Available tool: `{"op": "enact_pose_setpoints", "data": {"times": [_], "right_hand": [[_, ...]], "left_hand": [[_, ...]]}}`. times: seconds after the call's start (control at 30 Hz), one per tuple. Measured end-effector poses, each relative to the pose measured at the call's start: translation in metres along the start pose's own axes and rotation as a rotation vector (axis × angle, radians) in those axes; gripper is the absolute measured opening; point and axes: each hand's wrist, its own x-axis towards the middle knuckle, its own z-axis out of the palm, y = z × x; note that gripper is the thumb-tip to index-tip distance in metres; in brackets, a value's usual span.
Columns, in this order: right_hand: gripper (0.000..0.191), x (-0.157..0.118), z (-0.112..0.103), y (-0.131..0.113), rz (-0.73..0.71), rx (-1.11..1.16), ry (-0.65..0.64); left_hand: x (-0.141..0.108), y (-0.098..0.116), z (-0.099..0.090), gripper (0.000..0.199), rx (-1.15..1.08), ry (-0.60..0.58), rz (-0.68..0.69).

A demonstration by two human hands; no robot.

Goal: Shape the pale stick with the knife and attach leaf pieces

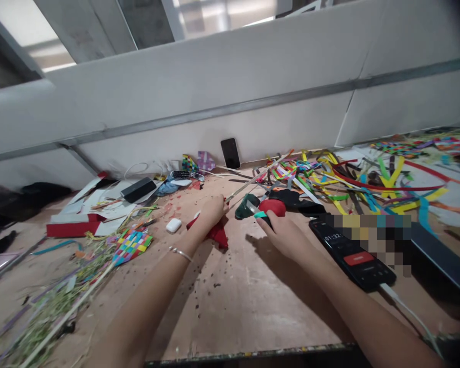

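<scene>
Toward the left edge of the worktop [249, 312] lies a checkered woven piece [133, 245]; well back from the front edge, the left hand [213, 211] partly covers red material [220, 236], its fingers' grip unclear; rightward, the right hand [282, 234] has its fingers wrapped around a teal-handled knife [260, 215].

Light: dim, cool, diffuse. Glare: pale panels [222, 18] at the top, washed out. Shadow: soft-edged, on the tabletop [241, 312] beside the right forearm [341, 296]. Definition: soft; outer edges stretched, smeared; upper right corner blackened. Mosaic: pixelated block [375, 235], right, partly over a lit phone [348, 255].
</scene>
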Motion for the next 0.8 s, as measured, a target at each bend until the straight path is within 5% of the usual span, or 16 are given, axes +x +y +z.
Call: {"op": "enact_pose_setpoints", "data": {"times": [0.13,0.27,0.43,0.8], "right_hand": [[0.048,-0.004,0.004,-0.008,-0.061,0.088,-0.004],[0.045,-0.01,0.008,-0.018,-0.166,0.108,-0.014],[0.048,-0.013,0.005,-0.021,-0.213,0.014,0.018],[0.047,-0.01,0.007,-0.015,-0.188,-0.167,0.065]], "left_hand": [[-0.047,0.004,-0.013,0.03,-0.204,0.04,0.02],[-0.092,0.014,-0.003,0.038,-0.394,0.088,0.052],[-0.105,0.017,0.01,0.03,-1.023,-0.063,0.116],[-0.109,0.012,0.012,0.031,-0.734,0.052,0.155]]}}
